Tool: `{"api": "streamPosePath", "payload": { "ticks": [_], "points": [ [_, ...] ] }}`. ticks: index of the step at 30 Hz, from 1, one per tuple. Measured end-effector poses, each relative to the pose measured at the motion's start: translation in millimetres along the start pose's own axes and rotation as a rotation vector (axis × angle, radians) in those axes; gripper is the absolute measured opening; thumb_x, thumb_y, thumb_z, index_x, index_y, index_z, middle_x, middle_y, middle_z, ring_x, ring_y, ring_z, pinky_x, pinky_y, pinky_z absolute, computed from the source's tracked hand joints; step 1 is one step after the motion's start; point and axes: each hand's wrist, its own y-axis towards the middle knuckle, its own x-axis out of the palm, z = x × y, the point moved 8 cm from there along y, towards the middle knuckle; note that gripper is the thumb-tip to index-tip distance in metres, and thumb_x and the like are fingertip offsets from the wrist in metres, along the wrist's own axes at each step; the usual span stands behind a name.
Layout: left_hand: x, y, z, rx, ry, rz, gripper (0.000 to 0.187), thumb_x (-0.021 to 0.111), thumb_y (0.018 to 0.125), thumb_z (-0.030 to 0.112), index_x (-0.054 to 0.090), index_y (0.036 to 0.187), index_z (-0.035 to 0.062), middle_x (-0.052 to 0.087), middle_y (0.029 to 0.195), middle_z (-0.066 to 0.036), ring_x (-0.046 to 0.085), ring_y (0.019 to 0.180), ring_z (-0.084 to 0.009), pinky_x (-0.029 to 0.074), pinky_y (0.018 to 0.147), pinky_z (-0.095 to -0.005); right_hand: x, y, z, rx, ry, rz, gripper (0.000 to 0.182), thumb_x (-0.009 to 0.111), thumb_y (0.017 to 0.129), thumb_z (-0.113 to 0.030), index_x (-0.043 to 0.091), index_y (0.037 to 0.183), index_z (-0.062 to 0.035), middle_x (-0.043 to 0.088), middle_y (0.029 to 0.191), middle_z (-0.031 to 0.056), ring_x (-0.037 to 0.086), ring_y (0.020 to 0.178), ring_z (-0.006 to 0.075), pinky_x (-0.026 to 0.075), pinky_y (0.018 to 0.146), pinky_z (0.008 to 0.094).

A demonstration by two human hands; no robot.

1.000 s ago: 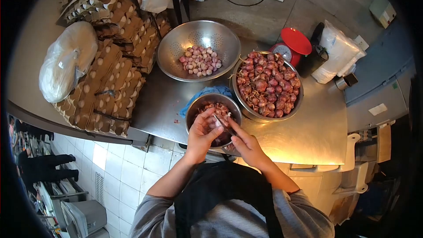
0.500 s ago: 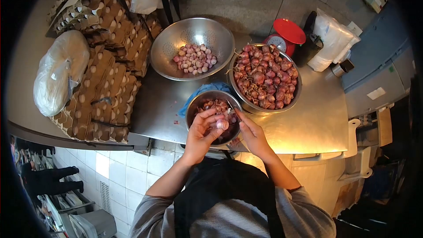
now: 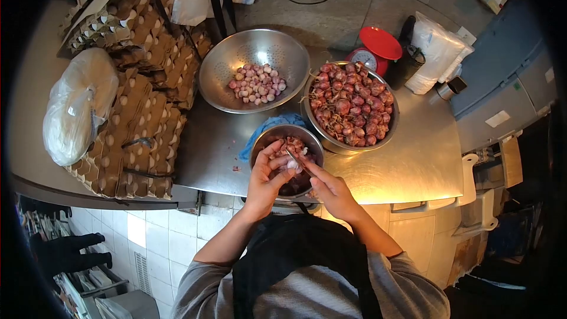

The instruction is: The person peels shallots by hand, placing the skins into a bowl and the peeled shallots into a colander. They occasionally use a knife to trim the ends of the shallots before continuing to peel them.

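My left hand (image 3: 265,178) holds a small shallot (image 3: 292,165) over a small steel bowl (image 3: 266,136) of peelings at the table's near edge. My right hand (image 3: 331,192) grips a small knife (image 3: 293,158) whose blade touches the shallot. Behind the small bowl, a large steel bowl (image 3: 349,106) is heaped with unpeeled red shallots. To its left a steel colander (image 3: 254,77) contains peeled pale shallots.
Stacked egg trays (image 3: 139,91) and a white plastic bag (image 3: 78,106) fill the left of the steel table (image 3: 401,165). A red kitchen scale (image 3: 373,50) and a white sack (image 3: 434,53) stand at the back right. A blue cloth (image 3: 269,125) lies under the small bowl.
My right hand has brought the knife back against the shallot in my left hand. Both hands stay above the small bowl. The camera view has shifted slightly.
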Motion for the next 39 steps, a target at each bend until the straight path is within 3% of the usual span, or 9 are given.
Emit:
{"api": "streamPosePath", "payload": {
  "ticks": [3,8,14,21,27,33,36,39],
  "points": [
    [-0.6,0.1,-1.7,-0.001,0.016,0.013,0.057,0.057,0.079,-0.004,0.029,0.129,0.0030,0.053,0.108,-0.010,0.051,0.101,-0.0148,0.042,0.088,-0.0267,-1.9,-1.1,-9.3,-0.178,-0.019,0.089,0.040,0.045,0.091,-0.021,0.040,0.130,-0.0117,0.058,0.108,0.0173,0.061,0.089,0.0223,0.044,0.080,0.0300],
    [-0.5,0.6,-3.3,0.045,0.084,0.010,0.059,0.056,0.080,-0.004,0.026,0.130,0.0008,0.053,0.108,-0.012,0.053,0.100,-0.0154,0.043,0.088,-0.0273,-2.7,-5.1,-4.1,0.005,-0.011,0.011,0.042,0.045,0.091,-0.020,0.038,0.131,-0.0096,0.056,0.108,0.0151,0.057,0.083,0.0161,0.045,0.075,0.0270],
    [7.5,-2.4,-4.1,0.011,0.028,0.002,0.060,0.055,0.081,-0.005,0.023,0.131,0.0007,0.053,0.111,-0.014,0.052,0.101,-0.0161,0.043,0.087,-0.0274,-3.9,-6.7,1.7,-0.030,0.223,0.047,0.041,0.045,0.092,-0.020,0.039,0.132,-0.0113,0.060,0.090,0.0103,0.052,0.070,0.0110,0.045,0.070,0.0246],
    [8.7,-2.9,-10.7,0.002,0.017,-0.010,0.059,0.053,0.082,-0.005,0.023,0.132,0.0018,0.055,0.109,-0.015,0.056,0.096,-0.0169,0.044,0.085,-0.0274,-9.7,-11.0,-0.9,0.024,0.071,-0.027,0.041,0.044,0.092,-0.017,0.038,0.132,-0.0085,0.056,0.088,0.0047,0.050,0.072,0.0096,0.044,0.071,0.0238],
    [15.0,-2.6,-9.1,0.002,0.026,0.014,0.057,0.053,0.081,-0.004,0.027,0.131,0.0041,0.056,0.103,-0.011,0.057,0.091,-0.0156,0.046,0.081,-0.0281,-11.2,-11.0,6.2,0.007,0.266,-0.029,0.041,0.045,0.092,-0.019,0.038,0.132,-0.0115,0.056,0.078,0.0091,0.053,0.072,0.0114,0.044,0.072,0.0248],
    [15.8,-0.9,-9.5,0.041,0.053,0.018,0.058,0.055,0.081,-0.003,0.027,0.131,0.0034,0.056,0.103,-0.010,0.056,0.091,-0.0154,0.045,0.082,-0.0273,-16.8,-13.2,-4.7,-0.046,-0.099,0.023,0.040,0.044,0.092,-0.017,0.039,0.131,-0.0105,0.058,0.082,0.0093,0.054,0.075,0.0109,0.045,0.073,0.0253],
    [14.9,-0.7,-12.4,0.026,0.061,0.025,0.059,0.055,0.080,-0.003,0.026,0.131,0.0033,0.056,0.101,-0.010,0.056,0.091,-0.0155,0.045,0.082,-0.0274,-18.4,-12.7,-4.0,-0.017,-0.071,0.007,0.040,0.044,0.092,-0.017,0.039,0.131,-0.0111,0.060,0.087,0.0120,0.056,0.075,0.0127,0.045,0.073,0.0257],
    [17.9,-0.8,-9.8,0.008,0.051,0.036,0.059,0.056,0.081,-0.002,0.025,0.131,0.0029,0.056,0.102,-0.011,0.056,0.091,-0.0159,0.045,0.083,-0.0273,-15.6,-9.9,6.2,-0.029,0.225,0.003,0.040,0.044,0.092,-0.019,0.038,0.131,-0.0130,0.060,0.090,0.0158,0.059,0.074,0.0157,0.046,0.072,0.0265]
  ]
}}
